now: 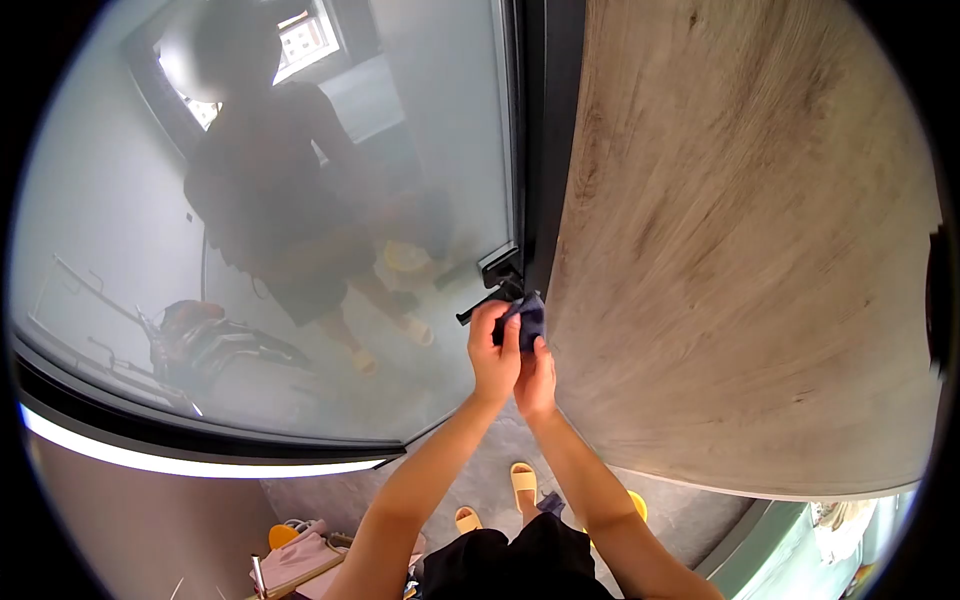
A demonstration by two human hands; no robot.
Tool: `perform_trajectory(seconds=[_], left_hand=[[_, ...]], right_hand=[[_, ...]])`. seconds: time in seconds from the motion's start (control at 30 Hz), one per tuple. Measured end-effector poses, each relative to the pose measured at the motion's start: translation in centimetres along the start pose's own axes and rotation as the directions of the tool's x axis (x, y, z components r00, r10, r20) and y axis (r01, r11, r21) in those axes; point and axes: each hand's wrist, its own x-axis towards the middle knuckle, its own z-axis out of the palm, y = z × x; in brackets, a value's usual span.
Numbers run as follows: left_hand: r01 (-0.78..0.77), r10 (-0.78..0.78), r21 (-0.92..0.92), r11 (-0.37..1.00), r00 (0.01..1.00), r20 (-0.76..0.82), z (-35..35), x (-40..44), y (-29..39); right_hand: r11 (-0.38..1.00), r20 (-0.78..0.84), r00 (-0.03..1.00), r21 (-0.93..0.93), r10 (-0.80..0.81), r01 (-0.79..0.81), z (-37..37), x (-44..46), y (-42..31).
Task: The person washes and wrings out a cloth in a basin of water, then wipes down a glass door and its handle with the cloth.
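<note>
A dark blue cloth (533, 312) is bunched between my two hands, just in front of the black door handle (485, 306). My left hand (492, 345) has its fingers curled round the cloth's left side. From below and to the right, my right hand (537, 378) presses its fingers against the same cloth. The handle's lever sticks out to the left, and its square plate (497, 266) sits at the edge of the glossy glass door (420, 120). Part of the handle is hidden behind the cloth and my left hand.
A dark frame (546, 150) separates the glass from a wood-grain panel (750, 250) on the right. The glass reflects a person and a window. Yellow slippers (523, 480) are on the grey floor below. Pink fabric (300, 550) lies at lower left.
</note>
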Motion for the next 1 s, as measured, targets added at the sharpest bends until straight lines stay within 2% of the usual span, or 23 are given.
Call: perform_trajectory(seconds=[0.03, 0.07, 0.1, 0.17, 0.2, 0.27, 0.37, 0.4, 0.5, 0.53, 0.63, 0.67, 0.77, 0.8, 0.9, 1.0], left_hand=[[-0.139, 0.142, 0.08, 0.987, 0.989, -0.031, 0.4, 1.2, 0.0], [-0.231, 0.233, 0.19, 0.954, 0.972, 0.017, 0.3, 2.5, -0.1], [-0.407, 0.38, 0.364, 0.838, 0.913, 0.146, 0.1, 3.9, -1.1], [-0.415, 0.188, 0.64, 0.647, 0.9, 0.393, 0.9, 4.7, -3.4], [-0.426, 0.092, 0.729, 0.536, 0.888, 0.451, 1.3, 4.3, -4.3], [-0.467, -0.116, 0.84, 0.276, 0.851, 0.512, 2.4, 3.4, -5.7], [-0.454, -0.2, 0.877, 0.156, 0.855, 0.478, 3.8, 4.3, -5.9], [-0.451, -0.165, 0.873, 0.184, 0.862, 0.48, 3.7, 4.7, -6.1], [-0.375, -0.306, 0.806, 0.457, 0.785, 0.539, 2.0, 5.7, -6.8], [-0.293, -0.44, 0.792, 0.535, 0.704, 0.558, 1.0, 6.6, -6.7], [-0.133, -0.563, 0.764, 0.631, 0.599, 0.57, -0.9, 6.4, -9.1], [-0.143, -0.588, 0.773, 0.618, 0.569, 0.575, -0.9, 6.5, -9.4], [-0.195, -0.371, 0.603, 0.774, 0.632, 0.681, -1.2, 6.4, -12.0], [-0.221, -0.222, 0.518, 0.826, 0.716, 0.661, -0.9, 6.0, -13.7], [-0.198, -0.491, 0.769, 0.608, 0.666, 0.561, 0.2, 6.7, -8.2], [-0.221, -0.505, 0.786, 0.577, 0.66, 0.556, -0.1, 7.3, -7.7]], right_hand=[[0.996, -0.022, 0.997, -0.037, -0.079, 0.078, 0.2, 0.4, -0.6], [0.999, -0.154, 0.988, -0.041, -0.024, 0.018, -0.1, 0.8, -1.3], [0.999, -0.162, 0.987, -0.039, -0.01, 0.004, -1.7, 1.0, -1.4], [0.983, -0.233, 0.972, -0.174, 0.02, -0.061, -4.1, 1.2, -1.3], [0.978, -0.254, 0.966, -0.187, 0.043, -0.093, -5.0, 1.0, -1.3], [0.966, -0.289, 0.953, -0.209, 0.087, -0.152, -6.5, 1.1, -1.3], [0.952, -0.297, 0.95, -0.252, 0.094, -0.173, -7.0, 1.0, -1.5], [0.949, -0.294, 0.95, -0.258, 0.103, -0.183, -6.7, 1.1, -1.7], [0.939, -0.276, 0.951, -0.267, 0.139, -0.215, -5.8, 1.1, -2.0], [0.938, -0.256, 0.955, -0.267, 0.151, -0.22, -5.6, 1.3, -2.2], [0.93, -0.253, 0.957, -0.299, 0.14, -0.215, -6.0, 1.2, -2.8], [0.928, -0.268, 0.955, -0.307, 0.128, -0.21, -6.2, 1.1, -2.6], [0.91, -0.28, 0.95, -0.343, 0.137, -0.232, -7.0, 0.6, -2.6], [0.901, -0.281, 0.949, -0.359, 0.144, -0.243, -7.0, 0.5, -2.5], [0.871, -0.273, 0.946, -0.405, 0.174, -0.277, -6.4, -0.4, -1.3], [0.853, -0.254, 0.946, -0.43, 0.2, -0.296, -5.5, -1.2, -0.1]])
